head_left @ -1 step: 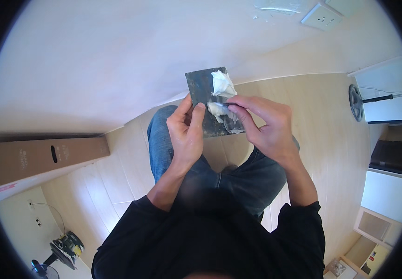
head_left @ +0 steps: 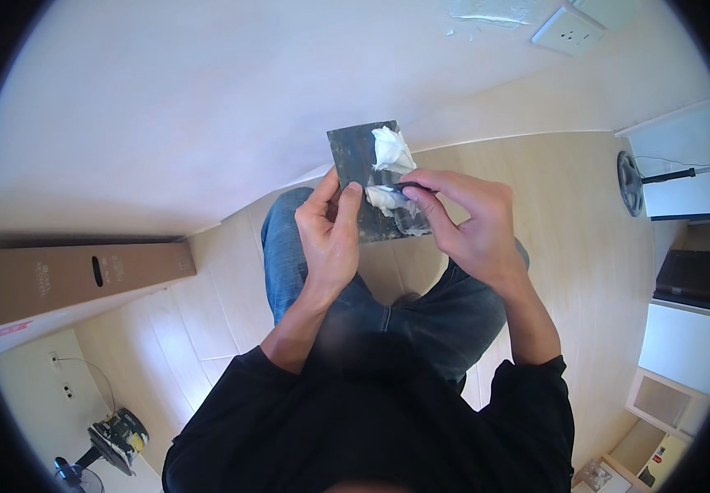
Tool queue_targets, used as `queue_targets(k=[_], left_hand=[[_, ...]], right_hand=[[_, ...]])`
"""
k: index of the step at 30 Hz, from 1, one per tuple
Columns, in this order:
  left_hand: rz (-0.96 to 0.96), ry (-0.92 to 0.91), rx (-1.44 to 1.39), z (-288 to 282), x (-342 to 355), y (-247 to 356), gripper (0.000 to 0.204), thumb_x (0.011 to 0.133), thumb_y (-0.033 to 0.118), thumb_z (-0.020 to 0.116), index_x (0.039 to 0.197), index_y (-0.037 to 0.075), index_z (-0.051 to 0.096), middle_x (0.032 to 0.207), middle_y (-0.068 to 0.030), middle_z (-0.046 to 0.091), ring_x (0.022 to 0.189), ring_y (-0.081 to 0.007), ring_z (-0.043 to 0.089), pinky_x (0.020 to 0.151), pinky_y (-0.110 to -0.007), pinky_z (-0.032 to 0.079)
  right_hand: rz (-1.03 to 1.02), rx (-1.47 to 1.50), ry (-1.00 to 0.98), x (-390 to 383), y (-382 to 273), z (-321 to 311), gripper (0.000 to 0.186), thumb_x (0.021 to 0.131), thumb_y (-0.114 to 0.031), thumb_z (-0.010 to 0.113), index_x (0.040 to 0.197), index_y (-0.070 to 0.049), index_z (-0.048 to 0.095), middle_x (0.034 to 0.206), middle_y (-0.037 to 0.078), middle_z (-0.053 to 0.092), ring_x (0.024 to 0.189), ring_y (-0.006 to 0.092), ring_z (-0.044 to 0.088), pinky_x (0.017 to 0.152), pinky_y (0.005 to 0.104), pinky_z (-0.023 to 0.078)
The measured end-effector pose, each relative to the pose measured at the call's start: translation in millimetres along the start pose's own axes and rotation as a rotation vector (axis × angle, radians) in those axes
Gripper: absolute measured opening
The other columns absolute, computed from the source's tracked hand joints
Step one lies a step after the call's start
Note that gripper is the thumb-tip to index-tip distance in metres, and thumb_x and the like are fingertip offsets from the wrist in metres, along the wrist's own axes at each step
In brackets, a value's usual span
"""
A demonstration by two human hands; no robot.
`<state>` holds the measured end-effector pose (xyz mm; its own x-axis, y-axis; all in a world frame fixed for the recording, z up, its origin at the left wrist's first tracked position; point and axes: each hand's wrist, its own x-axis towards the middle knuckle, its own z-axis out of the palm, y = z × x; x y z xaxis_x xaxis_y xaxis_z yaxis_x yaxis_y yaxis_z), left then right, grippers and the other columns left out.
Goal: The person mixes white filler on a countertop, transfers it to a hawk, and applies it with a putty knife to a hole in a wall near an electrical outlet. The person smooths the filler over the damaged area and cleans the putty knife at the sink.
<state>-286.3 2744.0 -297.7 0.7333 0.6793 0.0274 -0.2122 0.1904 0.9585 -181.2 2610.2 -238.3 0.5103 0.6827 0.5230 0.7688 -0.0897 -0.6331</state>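
Note:
My left hand [head_left: 332, 226] is closed on the left edge of a dark, flat plate [head_left: 351, 148], thumb on top. White paste smears the plate's right side, with a thick lump of white paste [head_left: 390, 149] near the far edge. Pinched between the thumb and fingers of my right hand [head_left: 474, 218] is a small, thin, dark-handled scraper [head_left: 412, 187]. Its working end lies over the plate, beside a second patch of paste [head_left: 384, 200]; my fingers and the paste partly hide its shape. The plate is above my bent knees, close to the wall.
A pale wall [head_left: 207, 99] rises ahead, with a socket [head_left: 569, 31] and a patched spot [head_left: 491, 10]. A cardboard box [head_left: 149, 261] lies at left on the wood floor [head_left: 577, 246]. A corded power tool [head_left: 118, 440] is at lower left. A round-based stand [head_left: 631, 182] and cabinets line the right.
The scraper in my right hand has turned a little, so more of its dark edge shows. My left hand and the plate look nearly unmoved.

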Motion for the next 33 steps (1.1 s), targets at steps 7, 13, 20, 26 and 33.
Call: queue_targets(k=[7,13,20,26,33], left_hand=[[0.027,0.051,-0.072,-2,15,-5,0.027,0.098,0.003,0.053,0.120,-0.007,0.063,0.100,-0.0017,0.066,0.087,-0.0062,0.056,0.078,-0.021,0.045],[-0.036,0.082,-0.246,-6,20,-4,0.027,0.097,0.004,0.052,0.118,-0.009,0.063,0.099,-0.0062,0.068,0.087,-0.0099,0.061,0.079,-0.023,0.048],[-0.074,0.067,-0.170,-3,17,7,0.026,0.096,0.006,0.050,0.113,-0.008,0.064,0.098,-0.0055,0.067,0.083,-0.0083,0.060,0.074,-0.023,0.047],[-0.056,0.053,-0.161,-1,17,11,0.027,0.096,0.006,0.048,0.112,-0.007,0.065,0.098,-0.0056,0.068,0.082,-0.0084,0.059,0.074,-0.023,0.047],[-0.074,0.188,-0.239,12,9,14,0.026,0.095,0.006,0.048,0.112,-0.005,0.064,0.098,-0.0058,0.066,0.085,-0.0113,0.061,0.076,-0.024,0.048]], right_hand=[[0.686,0.777,-0.258,16,45,-1,0.017,0.091,-0.007,0.070,0.105,0.002,0.069,0.087,0.009,0.072,0.076,0.0130,0.069,0.070,0.0290,0.057],[0.491,1.221,0.314,38,68,-22,0.019,0.093,-0.007,0.068,0.110,0.001,0.064,0.092,0.011,0.072,0.079,0.0162,0.070,0.074,0.0291,0.059],[0.182,0.365,1.150,107,106,-35,0.017,0.092,-0.003,0.065,0.106,0.007,0.063,0.096,0.019,0.073,0.089,0.0217,0.073,0.077,0.0298,0.057],[0.048,-0.255,1.238,129,110,-15,0.025,0.087,0.003,0.065,0.111,0.007,0.067,0.104,0.023,0.072,0.093,0.0293,0.073,0.081,0.0293,0.057],[-0.036,-0.332,1.293,148,118,-7,0.029,0.086,0.003,0.065,0.116,0.007,0.066,0.117,0.027,0.066,0.110,0.0346,0.067,0.087,0.0357,0.057]])
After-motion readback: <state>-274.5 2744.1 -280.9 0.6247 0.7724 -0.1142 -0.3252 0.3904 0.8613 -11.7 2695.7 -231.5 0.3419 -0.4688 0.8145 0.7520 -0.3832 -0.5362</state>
